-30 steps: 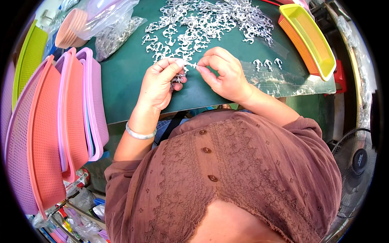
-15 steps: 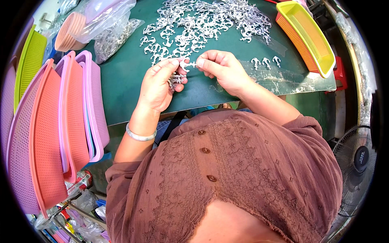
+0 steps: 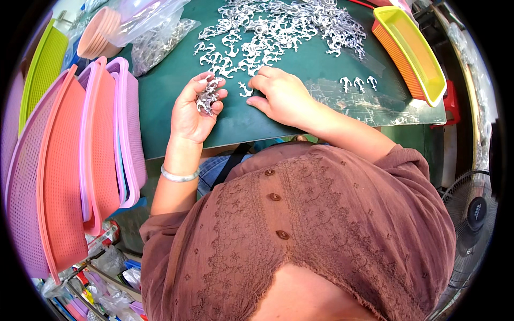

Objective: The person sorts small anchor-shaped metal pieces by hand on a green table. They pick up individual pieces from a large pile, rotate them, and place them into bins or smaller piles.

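Observation:
A cluster of small silver anchor-shaped metal charms (image 3: 209, 97) lies in my left hand (image 3: 193, 109), whose fingers curl around it, palm up. My right hand (image 3: 284, 99) rests low over the green table, palm down. Its thumb and fingers are apart, with nothing visible between them. Just left of its fingertips, a single anchor charm (image 3: 246, 90) lies flat on the table. Beyond both hands spreads a large heap of the same charms (image 3: 278, 29). To the right, a short row of 3 anchor charms (image 3: 358, 84) sits apart from the heap.
A yellow-and-orange basket (image 3: 409, 53) stands at the table's right edge. Pink and purple perforated baskets (image 3: 101, 144) are stacked on the left. A clear bag of metal pieces (image 3: 158, 45) and nested pink cups (image 3: 99, 35) sit back left. A fan (image 3: 471, 219) is at right.
My hands have drawn apart. The anchor charm pinched between them is no longer held there. My left hand has turned palm up with its cluster, while my right hand has lowered to the table.

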`<state>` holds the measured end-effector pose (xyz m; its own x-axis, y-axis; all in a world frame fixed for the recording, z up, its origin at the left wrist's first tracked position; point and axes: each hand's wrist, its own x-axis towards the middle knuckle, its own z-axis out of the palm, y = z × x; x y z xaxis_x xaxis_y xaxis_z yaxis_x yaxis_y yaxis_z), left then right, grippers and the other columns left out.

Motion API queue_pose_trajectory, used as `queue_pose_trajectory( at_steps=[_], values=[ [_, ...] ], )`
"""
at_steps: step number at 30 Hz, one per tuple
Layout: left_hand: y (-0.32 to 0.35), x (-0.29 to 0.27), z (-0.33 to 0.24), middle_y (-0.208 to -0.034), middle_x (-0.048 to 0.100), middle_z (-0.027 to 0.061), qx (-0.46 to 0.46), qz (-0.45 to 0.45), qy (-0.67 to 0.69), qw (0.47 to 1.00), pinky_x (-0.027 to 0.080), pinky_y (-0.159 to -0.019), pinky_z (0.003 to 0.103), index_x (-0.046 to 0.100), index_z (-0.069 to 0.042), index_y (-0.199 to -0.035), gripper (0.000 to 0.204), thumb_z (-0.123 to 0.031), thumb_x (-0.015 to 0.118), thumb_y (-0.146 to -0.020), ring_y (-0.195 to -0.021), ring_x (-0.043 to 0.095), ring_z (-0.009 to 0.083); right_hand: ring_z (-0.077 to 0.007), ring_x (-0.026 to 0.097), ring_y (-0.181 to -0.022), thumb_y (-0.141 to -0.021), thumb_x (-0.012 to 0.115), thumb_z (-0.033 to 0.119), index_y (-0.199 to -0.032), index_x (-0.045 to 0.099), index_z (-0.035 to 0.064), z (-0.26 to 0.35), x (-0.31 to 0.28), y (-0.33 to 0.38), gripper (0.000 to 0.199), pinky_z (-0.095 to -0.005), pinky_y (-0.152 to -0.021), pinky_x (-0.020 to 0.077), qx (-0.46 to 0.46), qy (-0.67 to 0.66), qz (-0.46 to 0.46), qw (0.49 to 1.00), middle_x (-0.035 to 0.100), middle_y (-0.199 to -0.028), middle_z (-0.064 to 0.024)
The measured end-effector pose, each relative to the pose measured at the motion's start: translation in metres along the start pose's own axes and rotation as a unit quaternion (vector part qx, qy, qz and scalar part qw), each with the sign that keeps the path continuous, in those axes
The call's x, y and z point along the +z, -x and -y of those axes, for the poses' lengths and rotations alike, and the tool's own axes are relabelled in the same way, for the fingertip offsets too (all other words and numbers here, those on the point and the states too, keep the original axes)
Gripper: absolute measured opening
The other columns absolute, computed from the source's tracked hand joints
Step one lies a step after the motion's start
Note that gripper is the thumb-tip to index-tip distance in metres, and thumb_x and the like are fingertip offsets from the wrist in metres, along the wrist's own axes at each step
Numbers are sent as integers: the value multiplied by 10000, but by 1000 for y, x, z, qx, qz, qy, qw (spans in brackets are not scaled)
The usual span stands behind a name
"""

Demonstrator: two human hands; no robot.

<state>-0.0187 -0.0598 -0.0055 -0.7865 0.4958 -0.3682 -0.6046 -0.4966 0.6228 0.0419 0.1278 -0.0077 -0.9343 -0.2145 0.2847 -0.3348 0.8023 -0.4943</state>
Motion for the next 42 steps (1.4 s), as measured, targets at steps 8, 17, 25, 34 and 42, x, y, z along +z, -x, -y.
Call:
queue_pose_trajectory(
  at_steps=[8, 17, 25, 34, 42],
  values=[
    [2, 2, 4, -796, 585, 97, 19, -18, -108, 994, 438, -455, 203, 531, -22, -979, 194, -102, 533, -801, -626, 554, 151, -278, 547, -770, -751, 547, 131, -778, 578, 40, -4, 0, -3, 100, -375, -658, 450, -35, 11, -2, 999, 534, -774, -108],
    [7, 21, 8, -697, 555, 27, -34, 22, -279, 960, 353, -405, 146, 552, -16, -960, 177, -104, 543, -807, -533, 487, 61, -50, 418, -600, -826, 531, 141, -866, 568, 3, -11, -17, 0, 148, -201, -539, 362, 209, -437, 52, 873, 514, -679, 33],
    [7, 33, 16, -671, 564, 35, -19, 20, -280, 960, 344, -392, 159, 559, -39, -833, 82, -118, 547, -817, -501, 484, 67, -37, 425, -578, -826, 549, 184, -870, 577, 29, -13, -26, 4, 164, -166, -517, 340, 249, -528, 69, 809, 526, -687, 34],
    [7, 37, 20, -673, 555, 30, 3, 10, -272, 962, 346, -405, 162, 556, -41, -822, 65, -103, 536, -824, -513, 477, 68, -57, 486, -586, -845, 524, 177, -900, 571, 12, -19, -28, 8, 180, -175, -520, 381, 266, -580, 69, 766, 567, -713, -4],
    [10, 45, 23, -703, 568, 36, 35, -6, -272, 962, 357, -428, 160, 566, -31, -865, 79, -50, 570, -788, -544, 489, 70, -83, 529, -615, -775, 571, 53, -864, 577, -2, -19, -28, 11, 105, -195, -534, 421, 243, -622, 49, 742, 581, -719, -34]
  ],
)
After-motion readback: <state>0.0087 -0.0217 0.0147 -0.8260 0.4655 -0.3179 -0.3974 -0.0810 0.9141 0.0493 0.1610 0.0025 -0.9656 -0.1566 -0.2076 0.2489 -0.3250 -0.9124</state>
